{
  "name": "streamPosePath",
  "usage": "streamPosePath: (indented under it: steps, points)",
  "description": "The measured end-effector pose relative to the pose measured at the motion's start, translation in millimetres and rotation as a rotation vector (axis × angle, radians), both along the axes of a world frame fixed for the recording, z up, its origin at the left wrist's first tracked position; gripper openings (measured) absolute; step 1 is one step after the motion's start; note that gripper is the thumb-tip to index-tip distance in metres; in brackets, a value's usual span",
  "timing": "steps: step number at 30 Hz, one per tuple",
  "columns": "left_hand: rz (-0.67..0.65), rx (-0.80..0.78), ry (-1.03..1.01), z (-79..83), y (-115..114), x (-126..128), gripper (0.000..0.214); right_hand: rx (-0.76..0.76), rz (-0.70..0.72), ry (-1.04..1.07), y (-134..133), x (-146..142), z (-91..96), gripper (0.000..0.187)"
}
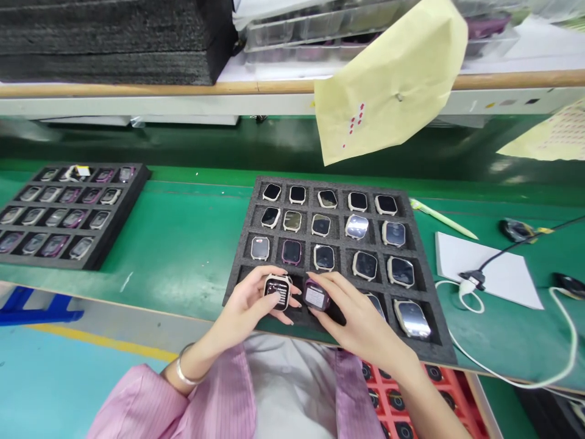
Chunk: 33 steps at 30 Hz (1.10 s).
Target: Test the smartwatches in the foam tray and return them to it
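A black foam tray [249, 241] with square pockets lies on the green bench in front of me, holding several smartwatch bodies. My left hand [249, 308] grips a beige-cased watch body [277, 291] with a lit screen over the tray's near row. Just to its right, my right hand [354, 317] pinches a purple-cased watch body [315, 297], whose screen also glows. Both hands hover at the tray's front edge, nearly touching each other.
A second black foam tray [98, 256] of watch bodies sits at the left. A white paper sheet [498, 271], white cable [564, 341], green pen [441, 218] lie at right. A yellow paper [388, 85] hangs from the shelf. A red tray [411, 396] sits below the bench.
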<state>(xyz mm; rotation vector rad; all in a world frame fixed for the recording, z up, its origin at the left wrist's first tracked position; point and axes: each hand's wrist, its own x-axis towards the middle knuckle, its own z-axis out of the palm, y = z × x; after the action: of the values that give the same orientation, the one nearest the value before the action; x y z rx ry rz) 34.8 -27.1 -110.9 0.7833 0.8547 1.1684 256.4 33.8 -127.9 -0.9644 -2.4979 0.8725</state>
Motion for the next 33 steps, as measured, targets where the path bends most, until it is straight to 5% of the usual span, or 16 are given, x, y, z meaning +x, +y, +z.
streamPosePath:
  steps: [6,13,16,21,29,33]
  points:
    - [-0.023,0.043,0.03,-4.8,-1,-6,0.037,0.162,0.028,-0.187,2,6,6.6,0.048]
    - [0.019,0.043,0.144,-3.0,-2,-11,0.043,0.093,0.106,-0.214,2,29,32.0,0.057]
    - [0.015,0.035,0.175,-3.6,-2,-10,0.041,0.146,-0.048,-0.231,-2,44,37.3,0.032]
    - [-0.023,0.018,0.191,-4.2,-1,-2,0.042,0.242,-0.318,-0.402,-19,51,20.7,0.027]
    - [0.008,-0.02,0.317,1.1,1,21,0.04,-0.101,-0.484,0.212,-23,49,9.9,0.019]
    - [0.002,-0.001,0.394,-0.6,3,31,0.031,-0.487,-0.44,0.669,-16,39,16.5,0.016]
